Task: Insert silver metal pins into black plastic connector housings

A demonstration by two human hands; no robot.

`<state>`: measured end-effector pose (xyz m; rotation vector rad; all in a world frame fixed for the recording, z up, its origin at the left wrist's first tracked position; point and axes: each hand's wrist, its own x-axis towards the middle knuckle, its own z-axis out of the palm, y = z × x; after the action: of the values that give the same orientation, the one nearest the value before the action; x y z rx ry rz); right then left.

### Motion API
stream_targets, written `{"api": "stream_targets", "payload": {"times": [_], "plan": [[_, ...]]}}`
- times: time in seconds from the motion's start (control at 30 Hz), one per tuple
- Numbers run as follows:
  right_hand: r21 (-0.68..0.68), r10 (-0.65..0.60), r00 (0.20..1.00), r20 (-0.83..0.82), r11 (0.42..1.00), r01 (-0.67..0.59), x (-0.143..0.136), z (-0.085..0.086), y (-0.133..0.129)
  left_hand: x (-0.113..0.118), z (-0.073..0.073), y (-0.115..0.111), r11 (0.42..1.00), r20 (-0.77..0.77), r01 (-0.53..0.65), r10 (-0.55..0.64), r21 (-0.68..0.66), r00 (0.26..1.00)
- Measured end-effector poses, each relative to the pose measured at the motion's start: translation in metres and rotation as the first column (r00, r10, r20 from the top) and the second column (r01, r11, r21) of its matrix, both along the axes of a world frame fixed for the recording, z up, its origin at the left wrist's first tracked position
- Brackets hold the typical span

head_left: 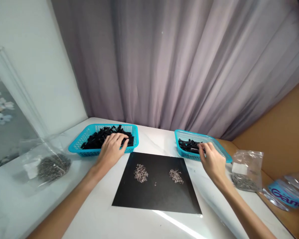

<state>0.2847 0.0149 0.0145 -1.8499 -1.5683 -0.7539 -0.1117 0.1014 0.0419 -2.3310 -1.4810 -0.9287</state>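
My left hand [113, 146] reaches over the near rim of the left blue basket [89, 152]. Its fingers are bent loosely and touch the heap of black pieces [99, 137], with a small gap between thumb and forefinger. At the right blue basket [219, 146], my right hand [213, 159] has thumb and forefinger pinched together at a small black piece among the black pieces [189, 146] inside. The exact kind of these pieces is too small to tell. Between the hands lies a black mat [161, 199] bearing a left pile [141, 173] and a right pile [175, 176] of small metal hooks.
One loose metal hook [155, 184] lies between the piles. A clear bag of metal pieces [52, 167] rests at the left, and another clear bag [246, 176] stands at the right beside a plastic bottle [286, 192]. A grey curtain [149, 66] hangs behind the white table [94, 212].
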Motion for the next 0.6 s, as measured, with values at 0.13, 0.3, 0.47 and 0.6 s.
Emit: {"api": "stream_targets", "payload": {"times": [0.13, 0.3, 0.47, 0.6], "plan": [[-0.016, 0.167, 0.986, -0.01, 0.986, -0.168, -0.027, -0.031, -0.026, -0.04, 0.0, 0.017, 0.989, -0.01, -0.146, 0.146, -0.038, 0.989], [-0.064, 0.313, 0.949, -0.036, 0.947, -0.315, -0.054, -0.043, -0.04, -0.086, -0.001, 0.036, 0.967, -0.012, -0.172, 0.173, -0.186, 0.985], [-0.109, 0.444, 0.888, -0.124, 0.883, -0.456, -0.063, -0.044, -0.043, -0.107, -0.001, 0.053, 0.94, 0.014, -0.093, 0.104, -0.329, 0.995], [-0.179, 0.539, 0.836, -0.101, 0.817, -0.548, -0.07, -0.048, -0.045, -0.111, 0.002, 0.058, 0.926, 0.016, -0.069, 0.081, -0.372, 0.997]]}}
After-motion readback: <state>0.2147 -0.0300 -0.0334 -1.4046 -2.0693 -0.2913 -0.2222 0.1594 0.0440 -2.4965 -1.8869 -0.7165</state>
